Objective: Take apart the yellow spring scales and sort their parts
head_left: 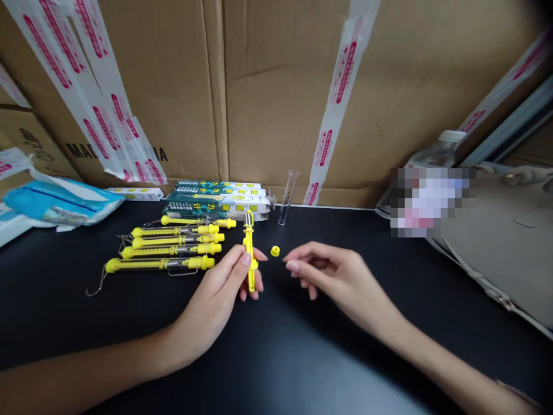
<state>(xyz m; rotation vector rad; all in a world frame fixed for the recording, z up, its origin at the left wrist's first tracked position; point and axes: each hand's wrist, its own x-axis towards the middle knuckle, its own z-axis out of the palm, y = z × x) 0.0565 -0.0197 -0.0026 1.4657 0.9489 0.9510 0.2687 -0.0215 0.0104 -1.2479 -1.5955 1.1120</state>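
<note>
My left hand is closed around the yellow inner piece of a spring scale, held upright with its metal spring near the top. My right hand hovers to the right, thumb and forefinger pinched together; whether something small is between them I cannot make out. A small yellow cap lies on the table between my hands, just off the right fingertips. Behind it stands a clear plastic tube. Several yellow spring scales with metal hooks lie in a row left of my left hand.
Printed cardboard packets are stacked behind the scales. On the far left lies a blue soft pack. A clear bottle and a beige bag sit at the right. A taped cardboard box walls off the black table's back.
</note>
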